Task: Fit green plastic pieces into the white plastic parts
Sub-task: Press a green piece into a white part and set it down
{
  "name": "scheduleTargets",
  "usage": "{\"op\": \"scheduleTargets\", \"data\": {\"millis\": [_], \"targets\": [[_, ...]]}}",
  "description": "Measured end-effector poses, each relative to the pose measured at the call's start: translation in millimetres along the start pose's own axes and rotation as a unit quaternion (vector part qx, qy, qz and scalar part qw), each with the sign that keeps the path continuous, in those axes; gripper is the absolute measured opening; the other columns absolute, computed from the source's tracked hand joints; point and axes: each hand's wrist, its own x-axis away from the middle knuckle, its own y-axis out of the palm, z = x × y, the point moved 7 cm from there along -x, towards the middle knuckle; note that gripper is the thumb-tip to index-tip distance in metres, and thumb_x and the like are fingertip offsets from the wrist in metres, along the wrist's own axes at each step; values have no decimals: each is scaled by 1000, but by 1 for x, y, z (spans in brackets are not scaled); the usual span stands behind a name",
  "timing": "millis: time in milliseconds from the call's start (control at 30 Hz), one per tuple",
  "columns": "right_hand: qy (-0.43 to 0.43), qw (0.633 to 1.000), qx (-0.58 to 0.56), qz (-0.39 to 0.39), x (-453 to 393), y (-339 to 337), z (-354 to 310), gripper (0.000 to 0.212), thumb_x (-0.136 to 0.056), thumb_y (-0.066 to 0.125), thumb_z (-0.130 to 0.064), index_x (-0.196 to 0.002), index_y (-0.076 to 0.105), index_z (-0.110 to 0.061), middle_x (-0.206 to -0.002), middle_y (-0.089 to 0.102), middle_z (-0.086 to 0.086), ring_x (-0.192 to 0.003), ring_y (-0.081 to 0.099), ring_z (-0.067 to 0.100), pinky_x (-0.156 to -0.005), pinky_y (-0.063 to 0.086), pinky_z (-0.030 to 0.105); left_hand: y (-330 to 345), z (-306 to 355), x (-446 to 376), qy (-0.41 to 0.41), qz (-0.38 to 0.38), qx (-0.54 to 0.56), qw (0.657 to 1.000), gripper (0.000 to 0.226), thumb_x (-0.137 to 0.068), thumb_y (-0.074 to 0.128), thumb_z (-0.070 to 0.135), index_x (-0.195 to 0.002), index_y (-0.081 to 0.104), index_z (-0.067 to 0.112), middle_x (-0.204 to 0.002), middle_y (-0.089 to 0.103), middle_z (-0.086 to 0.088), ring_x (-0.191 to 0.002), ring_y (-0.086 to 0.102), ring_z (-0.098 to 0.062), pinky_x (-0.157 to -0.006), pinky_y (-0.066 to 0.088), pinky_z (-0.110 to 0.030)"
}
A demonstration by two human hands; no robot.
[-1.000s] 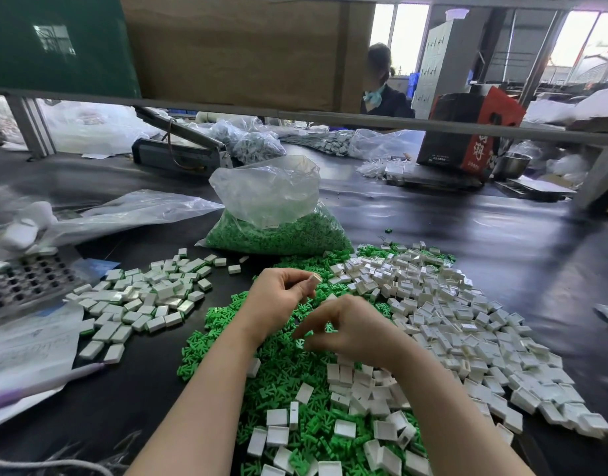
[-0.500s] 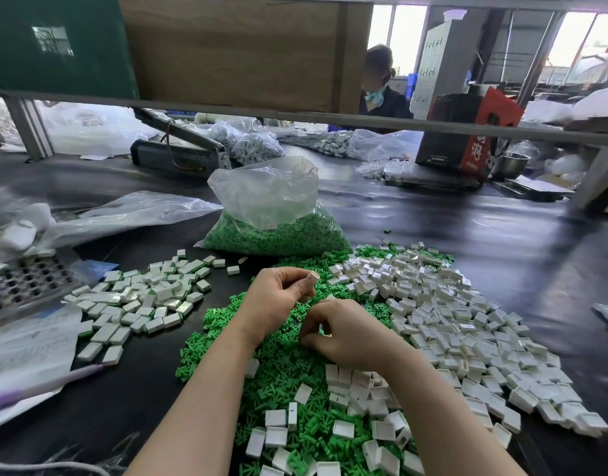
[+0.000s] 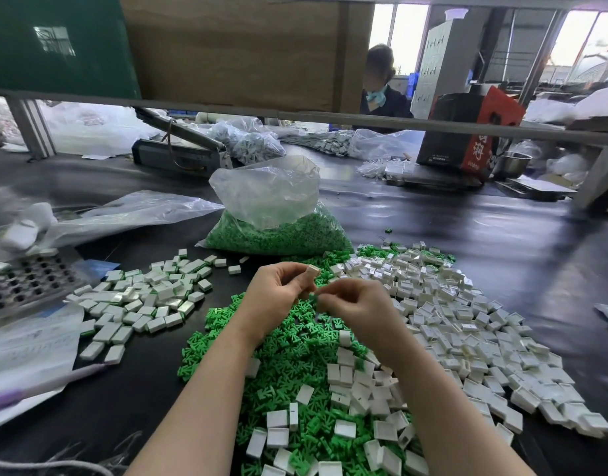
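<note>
Right at the near edge, the loose white parts [image 3: 344, 429] lie scattered over the green pieces [image 3: 289, 341], and both forearms reach out over that heap. Compared with a second ago the two hands have barely travelled; they have only drawn closer, so that the right hand's fingertips now sit just beside the left hand's.

The left hand [image 3: 278, 297] is curled, pinching a single white part [image 3: 313, 269] between thumb and fingers, held up above the green heap. The right hand [image 3: 354, 309] is also curled, its fingertips pinched together, with a speck of green at them. I take that to be a green piece being brought to the white part, but it is too small for me to be sure. If so, one more fitting is about to happen, not yet done.

Whether the piece has begun to enter the part is hidden by the fingers.

To the right spreads the big pile of white parts [image 3: 467, 321]; to the left a smaller pile of lidded blocks [image 3: 144, 300] shows green at some edges, likely finished ones. Further back on the dark bench [image 3: 484, 242] stands a clear bag of green pieces [image 3: 275, 231]. At the far left a perforated tray [image 3: 24, 283] is cut off by the frame. Beyond the rail a seated person [image 3: 381, 94] is partly hidden.
</note>
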Motion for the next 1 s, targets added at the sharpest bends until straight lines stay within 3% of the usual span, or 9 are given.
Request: {"op": "scheduleTargets", "data": {"millis": [133, 267, 367, 467, 600, 667, 800, 1000], "targets": [[58, 974, -209, 68, -1, -18, 10, 5, -85, 71, -10, -87, 71, -6, -75, 71, 9, -56, 54, 9, -48, 42, 18, 2, -1, 1, -19, -9, 6, 1000, 16, -95, 62, 24, -96, 73, 14, -78, 74, -1, -69, 63, -6, -62, 48, -14], [95, 945, -305, 62, -2, -17, 16, 15, -78, 73, -15, -88, 69, -6, -76, 71, 9, -54, 54, 8, -45, 42, 16, 7, 0, 2, -30, -35, -2, 999, 19, -97, 59, 27, -97, 73, 15, -80, 74, 1, -71, 64, -5, -64, 48, -14], [97, 935, -337, 56, -3, -17, 16, 14, -72, 73, -15, -84, 69, -8, -77, 71, 11, -55, 56, 9, -46, 42, 16, 9, 3, 3, -30, -43, -1, 999, 19, -98, 58, 26, -96, 73, 14, -80, 74, 0, -72, 64, -6, -64, 48, -14], [95, 927, -358, 60, -4, -18, 16, 8, -81, 67, -2, -81, 65, -9, -78, 69, 14, -57, 55, 11, -47, 43, 17, 10, 4, 3, -31, -45, 0, 999, 18, -96, 60, 25, -98, 74, 13, -81, 75, -3, -72, 65, -8, -65, 49, -15], [81, 931, -350, 67, -2, -20, 14, 18, -87, 56, 10, -94, 64, -5, -74, 64, 12, -56, 56, 9, -48, 42, 17, 11, 5, 3, -27, -42, -3, 999, 17, -94, 63, 23, -99, 74, 10, -80, 75, -2, -69, 64, -6, -63, 47, -14], [76, 936, -337, 60, -1, -19, 13, 26, -88, 54, 10, -101, 70, -5, -71, 64, 8, -56, 55, 8, -49, 42, 16, 12, 5, 3, -26, -45, -7, 999, 17, -94, 64, 23, -97, 74, 10, -79, 75, -2, -68, 64, -5, -62, 46, -13], [85, 942, -319, 58, 0, -19, 14, 30, -89, 51, 11, -95, 75, -6, -72, 65, 10, -57, 53, 8, -48, 42, 16, 15, 5, 5, -28, -58, -29, 997, 18, -96, 62, 24, -95, 74, 10, -79, 75, -2, -69, 64, -7, -62, 48, -17], [92, 934, -342, 51, -1, -19, 16, 11, -89, 60, 0, -92, 67, -9, -76, 72, 8, -60, 60, 13, -49, 46, 19, 19, 5, 6, -42, -69, -42, 996, 15, -97, 60, 22, -94, 71, 12, -75, 73, 2, -68, 62, -9, -64, 48, -23]]}}
